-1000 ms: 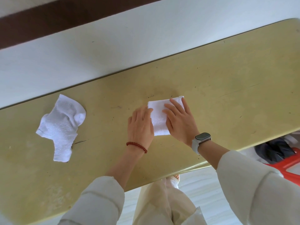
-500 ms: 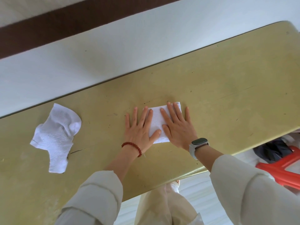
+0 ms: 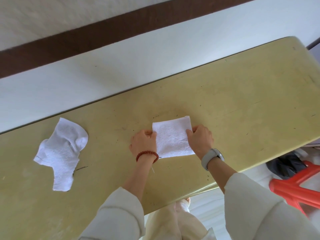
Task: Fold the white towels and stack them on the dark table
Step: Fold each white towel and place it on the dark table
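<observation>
This is looking like a plain utility or laundry corner of a home or small workplace rather than a lab or shop; which of these cannot be told. A worn yellow bench [image 3: 242, 94], scratched and stained, is standing against a white wall [image 3: 121, 66] that is carrying a dark brown band [image 3: 103, 32]. A red plastic stool [image 3: 294, 187] is sitting beside it on a pale floor [image 3: 207, 210], with small white towels [image 3: 60, 153] lying on the bench.

Person wearing loose cream-white long sleeves pushed up the forearms, left sleeve [image 3: 117, 212], right sleeve [image 3: 259, 205], red beaded bracelet [image 3: 147, 155] circling the left wrist, smartwatch [image 3: 212, 157] with pale grey strap sitting on the right wrist, cream trousers [image 3: 174, 222] showing below.
</observation>
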`<state>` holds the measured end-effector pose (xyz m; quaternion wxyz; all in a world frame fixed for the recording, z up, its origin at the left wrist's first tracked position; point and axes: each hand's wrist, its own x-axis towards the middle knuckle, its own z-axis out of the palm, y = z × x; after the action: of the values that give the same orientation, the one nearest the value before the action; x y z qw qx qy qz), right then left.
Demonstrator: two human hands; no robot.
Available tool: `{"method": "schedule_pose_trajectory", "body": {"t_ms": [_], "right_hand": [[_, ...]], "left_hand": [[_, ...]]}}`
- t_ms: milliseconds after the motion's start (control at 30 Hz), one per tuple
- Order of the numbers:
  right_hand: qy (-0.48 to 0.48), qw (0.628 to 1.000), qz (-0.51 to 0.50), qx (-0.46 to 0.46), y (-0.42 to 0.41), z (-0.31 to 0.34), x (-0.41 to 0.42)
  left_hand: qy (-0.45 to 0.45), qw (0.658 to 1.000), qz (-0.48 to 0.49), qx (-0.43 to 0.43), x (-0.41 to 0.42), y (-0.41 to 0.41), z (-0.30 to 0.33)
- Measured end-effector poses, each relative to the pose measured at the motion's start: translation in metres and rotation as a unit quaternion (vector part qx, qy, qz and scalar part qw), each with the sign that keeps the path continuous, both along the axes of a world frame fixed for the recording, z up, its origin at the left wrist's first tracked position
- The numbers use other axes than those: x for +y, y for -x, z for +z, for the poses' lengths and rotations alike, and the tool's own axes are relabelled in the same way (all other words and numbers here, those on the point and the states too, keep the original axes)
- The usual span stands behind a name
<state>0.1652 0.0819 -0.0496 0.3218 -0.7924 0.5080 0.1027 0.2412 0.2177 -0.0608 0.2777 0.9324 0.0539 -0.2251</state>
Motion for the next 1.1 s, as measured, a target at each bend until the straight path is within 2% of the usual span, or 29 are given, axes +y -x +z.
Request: {"method": "schedule_pose_trajectory", "body": {"t_ms": [133, 267, 333, 400, 500, 600, 667, 767, 833, 900, 1000, 1100], "right_hand": [[-0.009, 0.998, 0.022, 0.058, -0.011, -0.003, -0.003], [0.019, 0.996, 0.045, 0.070, -0.016, 0.002, 0.005], [0.058, 0.994, 0.072, 0.059, -0.014, 0.005, 0.010], [0.054, 0.996, 0.075, 0.015, -0.011, 0.010, 0.013], [-0.062, 0.991, 0.022, -0.113, -0.008, 0.024, 0.013], [-0.155, 0.967, -0.039, -0.198, -0.004, 0.044, 0.011], [-0.235, 0.951, -0.045, -0.194, 0.003, 0.057, 0.009], [-0.387, 0.904, -0.029, -0.182, 0.021, 0.077, 0.009], [-0.429, 0.881, 0.006, -0.199, 0.038, 0.095, 0.016], [-0.408, 0.879, 0.070, -0.235, 0.057, 0.113, 0.031], [-0.314, 0.888, 0.152, -0.298, 0.087, 0.139, 0.062], [-0.188, 0.884, 0.245, -0.352, 0.112, 0.160, 0.099]], "left_hand": [[-0.077, 0.994, -0.077, -0.002, -0.008, -0.006, 0.000], [-0.085, 0.991, -0.106, 0.002, -0.014, -0.009, 0.003], [-0.039, 0.993, -0.111, -0.015, -0.011, -0.005, 0.007], [0.061, 0.995, -0.074, -0.011, -0.006, -0.001, 0.014], [0.190, 0.980, 0.023, 0.045, 0.006, -0.002, 0.031], [0.295, 0.939, 0.129, 0.118, 0.024, -0.005, 0.047], [0.360, 0.893, 0.189, 0.191, 0.038, -0.002, 0.061], [0.417, 0.825, 0.241, 0.295, 0.060, 0.018, 0.087], [0.431, 0.811, 0.244, 0.311, 0.075, 0.042, 0.105], [0.449, 0.823, 0.233, 0.259, 0.088, 0.072, 0.121], [0.451, 0.859, 0.222, 0.096, 0.109, 0.123, 0.145], [0.319, 0.921, 0.178, -0.136, 0.134, 0.173, 0.170]]}}
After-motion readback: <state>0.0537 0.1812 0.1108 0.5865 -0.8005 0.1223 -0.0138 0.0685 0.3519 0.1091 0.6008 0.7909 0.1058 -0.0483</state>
